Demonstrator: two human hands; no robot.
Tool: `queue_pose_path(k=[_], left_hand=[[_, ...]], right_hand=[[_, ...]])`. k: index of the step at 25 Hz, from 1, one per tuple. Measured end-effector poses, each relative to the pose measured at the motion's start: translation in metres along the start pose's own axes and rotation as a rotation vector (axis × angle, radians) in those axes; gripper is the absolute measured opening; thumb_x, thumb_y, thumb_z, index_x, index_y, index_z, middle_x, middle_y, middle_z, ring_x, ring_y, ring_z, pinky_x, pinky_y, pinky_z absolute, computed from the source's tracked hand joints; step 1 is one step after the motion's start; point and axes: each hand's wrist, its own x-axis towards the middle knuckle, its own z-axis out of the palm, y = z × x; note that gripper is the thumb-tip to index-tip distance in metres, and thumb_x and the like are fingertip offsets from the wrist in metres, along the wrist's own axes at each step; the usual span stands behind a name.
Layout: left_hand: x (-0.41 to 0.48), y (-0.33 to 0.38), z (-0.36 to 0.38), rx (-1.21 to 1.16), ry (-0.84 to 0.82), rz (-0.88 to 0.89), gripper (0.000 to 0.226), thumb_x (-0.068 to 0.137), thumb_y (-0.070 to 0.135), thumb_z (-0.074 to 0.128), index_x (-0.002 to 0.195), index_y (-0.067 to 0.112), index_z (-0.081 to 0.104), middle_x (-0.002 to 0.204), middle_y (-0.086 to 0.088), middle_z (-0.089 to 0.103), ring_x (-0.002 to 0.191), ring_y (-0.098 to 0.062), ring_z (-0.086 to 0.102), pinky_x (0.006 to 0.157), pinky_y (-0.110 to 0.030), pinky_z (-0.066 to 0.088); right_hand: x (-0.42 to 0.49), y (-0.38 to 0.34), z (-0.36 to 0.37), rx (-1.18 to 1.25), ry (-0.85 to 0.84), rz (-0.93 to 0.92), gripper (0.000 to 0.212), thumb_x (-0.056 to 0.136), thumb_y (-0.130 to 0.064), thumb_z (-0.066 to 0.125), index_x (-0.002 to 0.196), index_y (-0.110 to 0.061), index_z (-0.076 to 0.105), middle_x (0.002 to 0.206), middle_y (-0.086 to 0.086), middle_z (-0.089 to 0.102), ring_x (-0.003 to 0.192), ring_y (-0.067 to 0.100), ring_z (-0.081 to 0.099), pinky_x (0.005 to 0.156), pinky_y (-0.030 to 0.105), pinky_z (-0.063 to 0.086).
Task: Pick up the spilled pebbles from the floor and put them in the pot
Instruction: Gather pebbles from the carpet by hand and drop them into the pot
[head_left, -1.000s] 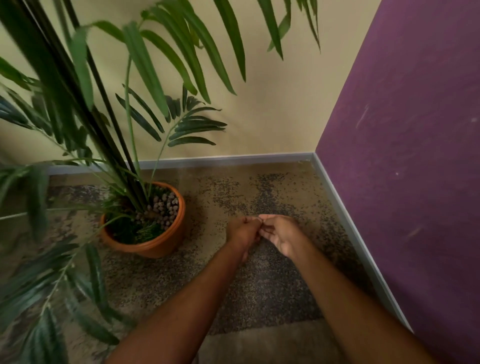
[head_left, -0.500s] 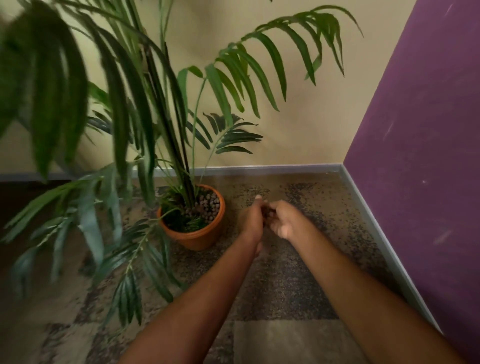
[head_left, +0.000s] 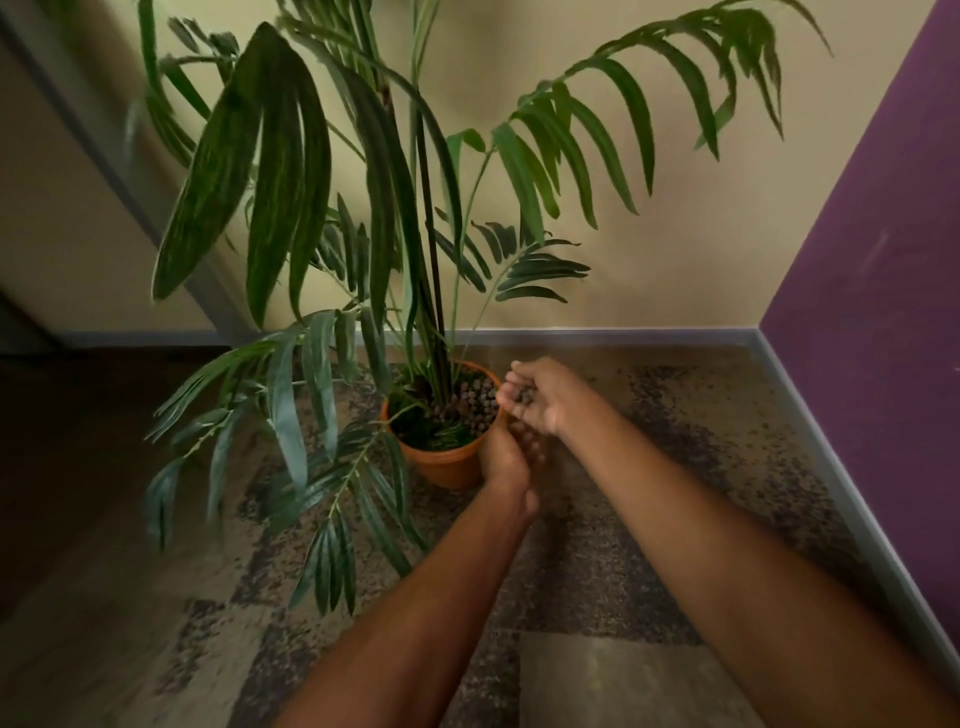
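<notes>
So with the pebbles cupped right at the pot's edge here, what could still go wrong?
1. The right hand holds its pebbles at the rim of the pot, not clearly over the middle, so some may drop outside onto the carpet.
2. The left hand sits low against the pot's side; a nudge might tip it.
3. Drooping fronds crowd the pot and could deflect falling pebbles.

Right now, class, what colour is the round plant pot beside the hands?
Terracotta orange: the round plant pot shows best in the head view.
</notes>
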Motion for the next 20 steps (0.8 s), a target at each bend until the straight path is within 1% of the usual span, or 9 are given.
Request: queue_pose_path(k=[2,4,7,9,12,14,17,18,20], left_hand=[[0.001,-0.004,-0.011,0.001,0.029,-0.045,0.050,0.107,0.045,0.044,0.120,0.005,0.071,0.117,-0.014,0.072,0.103,-0.025,0.067,0.098,-0.042,0.057],[0.003,-0.005,-0.019,0.008,0.019,-0.080,0.056,0.107,0.044,0.040,0.135,0.002,0.066,0.133,-0.017,0.070,0.124,-0.030,0.067,0.114,-0.045,0.052],[0.007,-0.009,-0.025,0.019,-0.002,-0.102,0.055,0.106,0.040,0.040,0.136,0.002,0.066,0.138,-0.019,0.071,0.132,-0.034,0.067,0.118,-0.047,0.051],[0.009,-0.012,-0.025,0.034,-0.004,-0.095,0.053,0.105,0.037,0.040,0.135,0.002,0.067,0.137,-0.020,0.071,0.132,-0.035,0.067,0.118,-0.048,0.051],[0.011,-0.018,-0.024,0.071,-0.023,-0.093,0.052,0.104,0.033,0.039,0.133,0.001,0.068,0.135,-0.021,0.072,0.131,-0.036,0.067,0.117,-0.051,0.051],[0.011,-0.023,-0.022,0.086,-0.032,-0.088,0.052,0.104,0.030,0.038,0.136,0.000,0.067,0.135,-0.021,0.073,0.131,-0.037,0.067,0.118,-0.053,0.051],[0.010,-0.028,-0.020,0.098,-0.038,-0.108,0.050,0.105,0.026,0.037,0.138,0.000,0.065,0.136,-0.021,0.072,0.132,-0.038,0.066,0.119,-0.053,0.049],[0.012,-0.031,-0.019,0.099,-0.037,-0.103,0.049,0.106,0.025,0.037,0.138,0.000,0.064,0.134,-0.020,0.072,0.130,-0.038,0.067,0.120,-0.052,0.049],[0.013,-0.034,-0.015,0.137,-0.031,-0.097,0.042,0.106,0.020,0.041,0.134,0.002,0.065,0.121,-0.017,0.072,0.115,-0.035,0.068,0.114,-0.048,0.052]], right_hand=[[0.001,0.002,0.013,-0.071,-0.032,0.032,0.014,0.106,-0.016,0.051,0.098,-0.009,0.060,0.086,0.008,0.050,0.071,0.018,0.049,0.100,0.042,0.056],[-0.001,0.005,0.021,-0.160,-0.047,0.065,0.025,0.107,-0.023,0.050,0.120,-0.004,0.059,0.099,0.011,0.052,0.082,0.021,0.052,0.110,0.045,0.049],[-0.006,0.010,0.027,-0.213,-0.080,0.086,0.047,0.107,-0.029,0.049,0.143,0.002,0.047,0.132,0.018,0.052,0.119,0.026,0.055,0.112,0.043,0.047],[-0.009,0.012,0.029,-0.189,-0.099,0.100,0.058,0.107,-0.031,0.050,0.150,0.006,0.040,0.150,0.022,0.045,0.141,0.032,0.047,0.118,0.043,0.041],[-0.015,0.012,0.033,-0.162,-0.120,0.105,0.067,0.106,-0.030,0.051,0.158,0.007,0.029,0.165,0.027,0.027,0.156,0.037,0.026,0.126,0.046,0.027],[-0.018,0.010,0.034,-0.152,-0.141,0.113,0.067,0.106,-0.030,0.051,0.158,0.006,0.029,0.166,0.027,0.025,0.157,0.039,0.022,0.125,0.046,0.026],[-0.015,0.003,0.022,-0.143,-0.125,0.102,0.058,0.105,-0.030,0.054,0.151,0.003,0.043,0.158,0.025,0.042,0.148,0.040,0.041,0.118,0.045,0.041],[-0.014,0.001,0.013,-0.132,-0.101,0.091,0.050,0.104,-0.029,0.055,0.144,0.001,0.051,0.151,0.023,0.050,0.142,0.039,0.049,0.111,0.045,0.047],[-0.009,-0.004,-0.012,-0.126,-0.044,0.073,0.027,0.104,-0.027,0.055,0.116,-0.004,0.064,0.126,0.016,0.067,0.118,0.031,0.067,0.090,0.040,0.058]])
